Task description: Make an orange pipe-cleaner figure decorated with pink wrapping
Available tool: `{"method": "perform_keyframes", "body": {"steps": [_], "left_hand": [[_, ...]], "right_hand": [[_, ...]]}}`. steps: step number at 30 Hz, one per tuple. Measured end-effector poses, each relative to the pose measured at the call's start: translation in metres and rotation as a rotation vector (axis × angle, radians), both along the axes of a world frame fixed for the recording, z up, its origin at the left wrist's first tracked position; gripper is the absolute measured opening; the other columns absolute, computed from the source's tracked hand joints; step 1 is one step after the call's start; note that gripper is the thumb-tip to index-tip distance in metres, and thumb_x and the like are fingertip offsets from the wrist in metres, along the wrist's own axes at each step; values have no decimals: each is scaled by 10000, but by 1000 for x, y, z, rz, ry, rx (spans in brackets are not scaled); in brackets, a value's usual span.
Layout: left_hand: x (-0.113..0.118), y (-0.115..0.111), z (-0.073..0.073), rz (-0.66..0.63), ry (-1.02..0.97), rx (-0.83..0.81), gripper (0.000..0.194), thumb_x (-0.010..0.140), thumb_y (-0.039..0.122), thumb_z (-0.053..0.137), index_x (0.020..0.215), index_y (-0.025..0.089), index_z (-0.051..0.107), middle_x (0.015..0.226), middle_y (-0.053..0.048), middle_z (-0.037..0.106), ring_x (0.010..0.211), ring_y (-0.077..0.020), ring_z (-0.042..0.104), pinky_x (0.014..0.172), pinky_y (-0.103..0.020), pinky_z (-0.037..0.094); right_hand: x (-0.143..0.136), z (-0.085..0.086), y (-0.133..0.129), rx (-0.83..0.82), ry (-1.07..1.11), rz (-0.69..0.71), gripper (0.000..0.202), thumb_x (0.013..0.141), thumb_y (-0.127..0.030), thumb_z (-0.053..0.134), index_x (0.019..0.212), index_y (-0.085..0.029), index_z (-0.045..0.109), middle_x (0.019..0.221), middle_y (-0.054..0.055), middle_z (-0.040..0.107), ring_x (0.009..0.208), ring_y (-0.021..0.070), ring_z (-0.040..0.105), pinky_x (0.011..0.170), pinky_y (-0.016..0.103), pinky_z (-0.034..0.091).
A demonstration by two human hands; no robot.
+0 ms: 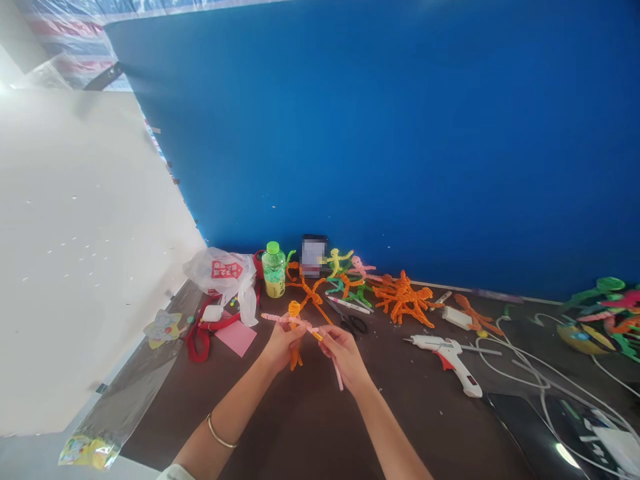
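Backdrop: blue partition panel (pixel 400 133); dark brown tabletop (pixel 320 440) in front. Work sits at table centre, held just above the surface.

Left hand (pixel 285 347): pinched closed on the orange pipe-cleaner figure (pixel 295 309) at its torso. Probable reason: steadies the body and leaves the arms exposed. Right hand (pixel 346 355): fingertips narrowed on the pink pipe cleaner (pixel 339 375) by the figure's right-hand arm, where an orange tip shows. This grip presumably keeps the strand controlled beside that arm. Pink covers both arms, apparently wound; exact turns under the fingers not resolvable.

Orientation: figure's long axis runs head away from the person, legs toward the person, nearly straight. Arms lie crosswise, sloping slightly nearer the person at the right. Loose pink end drops from the right hand toward the near edge.

Surroundings: scissors (pixel 357 324), cluster of orange figures (pixel 404 300) and green-capped bottle (pixel 274 272) lie beyond the hands, likely for reach; hot glue gun (pixel 447 348) at right, nozzle pointing left.
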State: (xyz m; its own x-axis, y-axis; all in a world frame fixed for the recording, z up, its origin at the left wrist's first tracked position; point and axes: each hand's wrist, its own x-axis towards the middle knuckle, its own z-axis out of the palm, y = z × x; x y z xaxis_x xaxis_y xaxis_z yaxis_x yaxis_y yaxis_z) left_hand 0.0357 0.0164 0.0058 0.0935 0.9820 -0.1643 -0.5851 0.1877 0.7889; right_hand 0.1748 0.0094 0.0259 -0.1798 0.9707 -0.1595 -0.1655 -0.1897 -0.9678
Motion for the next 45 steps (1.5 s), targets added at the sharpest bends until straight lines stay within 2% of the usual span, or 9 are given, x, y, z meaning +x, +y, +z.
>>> {"method": "perform_keyframes", "body": {"steps": [5,10,16,21,26,30,33,37,45], "left_hand": [[11,-2,8,196,80,28,262,615,269,706,761,148,526,675,20,573,556,-52,511,521,-168,400],[14,-6,12,311,257,77,218,646,284,676,725,152,521,662,21,566,619,-84,544,606,-212,441],[17,-9,10,392,554,137,199,669,325,635,682,166,517,658,0,599,635,-127,587,595,-236,452],[16,-10,3,292,727,184,186,695,350,594,735,173,554,665,-14,628,594,-137,578,543,-231,418],[6,-6,0,187,1025,383,86,705,271,558,720,187,564,565,16,550,519,-110,489,505,-212,339],[2,-3,9,15,1228,539,77,706,129,477,708,191,523,538,28,492,503,-100,433,506,-211,280],[1,0,23,-125,1276,592,74,705,117,458,693,185,483,552,33,469,503,-95,399,494,-217,238],[-1,7,36,-264,1212,618,134,752,237,471,634,175,451,566,43,439,519,-83,361,492,-219,218],[-4,12,48,-457,873,392,202,687,321,585,668,158,468,620,35,521,577,-89,441,517,-211,291]], "right_hand": [[-16,-17,-6,-56,102,-58,346,670,-493,618,662,-149,579,487,-49,429,427,55,324,410,199,219],[-23,-26,-13,-72,58,-88,396,727,-530,540,616,-151,518,478,-51,412,410,51,306,393,198,200],[-22,-28,-15,-134,-26,1,439,720,-541,525,513,-159,457,421,-58,370,363,47,275,369,201,154],[-10,-19,-12,19,-310,64,383,726,-494,508,572,-145,538,475,-27,473,389,68,366,390,202,232],[7,-1,-12,277,-775,58,312,785,-371,454,649,-147,621,552,16,572,529,133,527,481,216,328],[19,14,-12,391,-1182,87,252,832,-269,404,749,-195,631,725,37,644,651,145,591,538,212,336],[27,23,-12,462,-1367,153,273,861,-238,355,780,-199,613,790,41,640,694,143,592,553,218,328],[37,30,-14,551,-1345,204,271,872,-304,367,800,-218,613,800,24,629,689,133,581,553,220,320],[43,37,-20,544,-1138,294,257,852,-303,424,747,-241,650,709,-11,629,657,118,548,570,214,315]]}}
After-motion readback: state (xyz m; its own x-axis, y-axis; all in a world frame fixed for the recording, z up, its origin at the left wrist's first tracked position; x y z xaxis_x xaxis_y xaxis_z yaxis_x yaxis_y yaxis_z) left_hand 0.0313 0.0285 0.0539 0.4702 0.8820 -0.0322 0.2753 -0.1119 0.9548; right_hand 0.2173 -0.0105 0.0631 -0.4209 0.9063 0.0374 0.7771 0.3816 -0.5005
